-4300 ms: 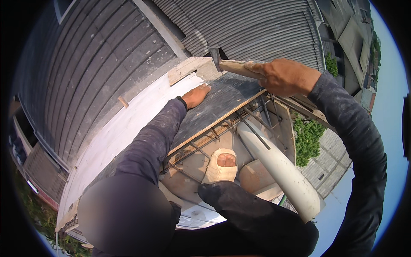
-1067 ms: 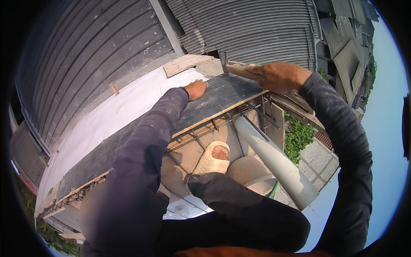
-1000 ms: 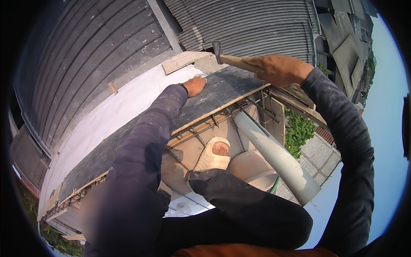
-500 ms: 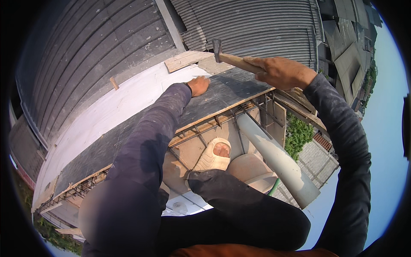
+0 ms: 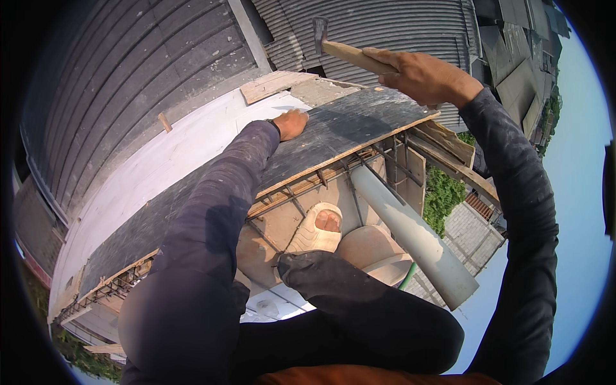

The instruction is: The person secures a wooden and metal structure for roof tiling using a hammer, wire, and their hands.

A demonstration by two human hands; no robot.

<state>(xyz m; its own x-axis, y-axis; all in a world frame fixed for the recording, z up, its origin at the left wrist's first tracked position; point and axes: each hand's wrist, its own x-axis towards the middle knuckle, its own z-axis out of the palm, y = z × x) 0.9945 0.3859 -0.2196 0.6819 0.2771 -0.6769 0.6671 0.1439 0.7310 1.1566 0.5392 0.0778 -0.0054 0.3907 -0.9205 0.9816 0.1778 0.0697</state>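
My right hand [image 5: 430,80] grips the wooden handle of a hammer [image 5: 346,54], lifted above the far end of a dark plywood board [image 5: 353,122], its metal head at upper left. Low on the board's far edge rests my left hand [image 5: 292,125], fingers curled; anything between them is too small to make out. Beside that hand lies a white panel [image 5: 160,160]. Steel rebar [image 5: 321,178] pokes out beneath the board's near edge.
A white pipe [image 5: 414,240] slants below at right, near my sandalled foot [image 5: 317,234]. Loose planks [image 5: 269,86] lie at the far edge. Corrugated roofs [image 5: 366,25] surround the top, and greenery [image 5: 443,199] shows far below at right.
My right hand and the hammer have risen from just over the board to higher up. My left hand stays at the board's edge.
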